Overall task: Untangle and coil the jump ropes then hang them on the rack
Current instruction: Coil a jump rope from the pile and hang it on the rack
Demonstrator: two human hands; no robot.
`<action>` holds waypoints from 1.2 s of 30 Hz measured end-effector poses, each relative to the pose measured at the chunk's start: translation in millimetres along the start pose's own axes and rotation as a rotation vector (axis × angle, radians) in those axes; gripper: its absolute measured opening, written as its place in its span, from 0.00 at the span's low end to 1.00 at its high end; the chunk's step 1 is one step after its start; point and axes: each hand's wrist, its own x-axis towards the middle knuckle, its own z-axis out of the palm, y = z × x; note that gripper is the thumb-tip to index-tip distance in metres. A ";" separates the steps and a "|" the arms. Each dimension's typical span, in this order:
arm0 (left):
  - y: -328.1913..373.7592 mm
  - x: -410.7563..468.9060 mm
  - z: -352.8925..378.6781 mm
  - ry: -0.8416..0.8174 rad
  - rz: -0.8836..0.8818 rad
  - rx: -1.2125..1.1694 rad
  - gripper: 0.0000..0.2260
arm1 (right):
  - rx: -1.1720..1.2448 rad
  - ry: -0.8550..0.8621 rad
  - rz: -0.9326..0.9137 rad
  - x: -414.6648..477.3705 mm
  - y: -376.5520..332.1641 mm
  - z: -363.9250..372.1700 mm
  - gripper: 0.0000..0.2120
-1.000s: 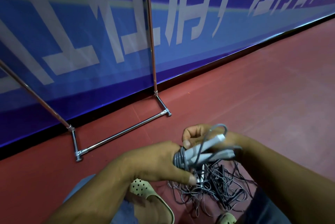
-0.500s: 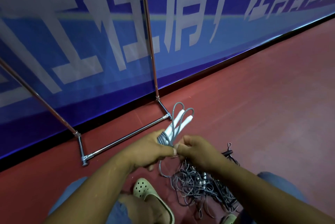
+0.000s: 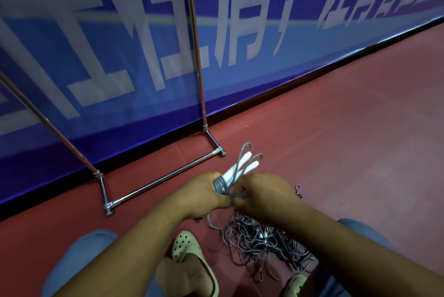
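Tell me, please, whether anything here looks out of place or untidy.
Yes: a pile of dark ropes lies in a tangled heap on the red floor, beneath the right hand. The grey rope that the left hand grips, wound round white handles, looks tidy.

The rack [image 3: 163, 180] stood on the floor [image 3: 336, 152], the banner [image 3: 96, 56] close behind it. In front of the rack, off its right foot, the left hand [image 3: 199, 195] and right hand [image 3: 264, 194] met around the coiled jump rope [image 3: 219, 183], its handles [image 3: 240, 169] pointing back toward the rack. Farther in front of the rack, the tangled ropes [image 3: 264, 241] and a sandal [image 3: 192, 255] lay on the floor.
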 end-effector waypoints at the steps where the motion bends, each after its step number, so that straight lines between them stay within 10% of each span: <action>1: 0.6 -2.0 -0.6 0.005 0.006 0.027 0.11 | -0.003 -0.015 0.017 0.0 -2.1 -0.9 0.13; 10: 2.5 -7.6 -10.4 0.137 -0.013 0.464 0.11 | 0.036 -0.036 -0.046 -14.1 -5.5 -1.0 0.11; 22: 18.1 -20.5 -12.2 -0.101 0.085 1.030 0.13 | -0.035 -0.070 -0.189 8.4 -5.6 -32.0 0.08; 36: -2.2 5.5 -18.9 -0.231 0.169 0.842 0.17 | 0.557 -0.387 -0.182 47.7 32.8 0.7 0.04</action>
